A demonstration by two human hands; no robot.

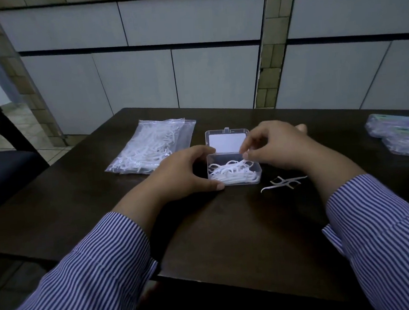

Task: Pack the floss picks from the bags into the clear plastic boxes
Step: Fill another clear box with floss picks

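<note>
Two hands work mid-frame: our left hand grips the clear box steady, so our right hand can pinch a floss pick in.

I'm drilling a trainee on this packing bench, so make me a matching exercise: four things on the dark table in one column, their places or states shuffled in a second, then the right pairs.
Things:
1. clear plastic box with hinged lid
2. clear bags of white floss picks
3. two loose white floss picks
4. purple-tinted packets

Places or states:
A. lying bare on the table, right of the box
B. at the far right table edge
C. open, partly filled, left hand holding its side
D. left of the box, lying flat

Pairs: 1-C, 2-D, 3-A, 4-B
</note>
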